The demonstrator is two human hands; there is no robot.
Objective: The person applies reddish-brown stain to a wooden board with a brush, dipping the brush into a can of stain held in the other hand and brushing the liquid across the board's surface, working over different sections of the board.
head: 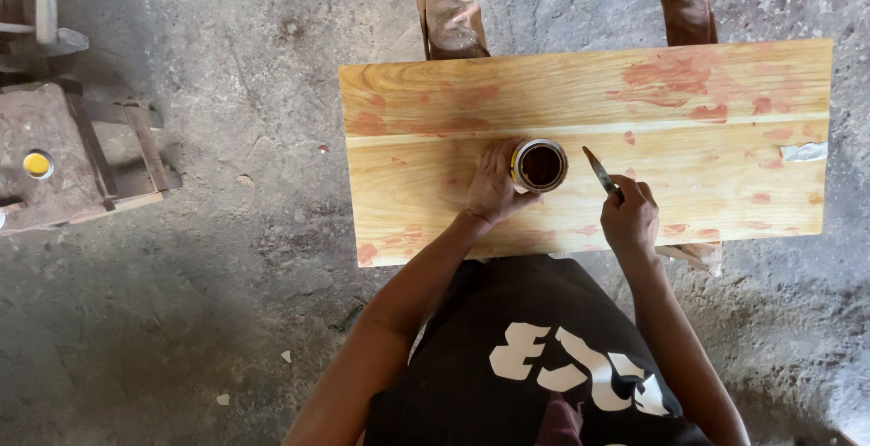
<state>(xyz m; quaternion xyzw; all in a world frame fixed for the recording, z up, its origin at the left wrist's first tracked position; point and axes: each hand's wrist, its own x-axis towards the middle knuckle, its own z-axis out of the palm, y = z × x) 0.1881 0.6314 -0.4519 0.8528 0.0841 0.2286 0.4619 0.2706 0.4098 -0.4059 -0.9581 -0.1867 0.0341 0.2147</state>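
Small round tin [540, 165] of dark liquid: stood near the middle of the pale wooden worktop [435, 92]. Left hand [494, 188]: fingers curled around the tin's side. Right hand [630, 215]: fingers closed on a thin brush [598, 170], held just beside the tin.

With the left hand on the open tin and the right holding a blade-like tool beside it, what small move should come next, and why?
Probably dip the tool into the tin. The left hand grips the tin's side on the wooden board, its dark contents exposed. The right hand holds the tool tip-up just right of the rim, not yet inside. Reddish patches already dot the board.
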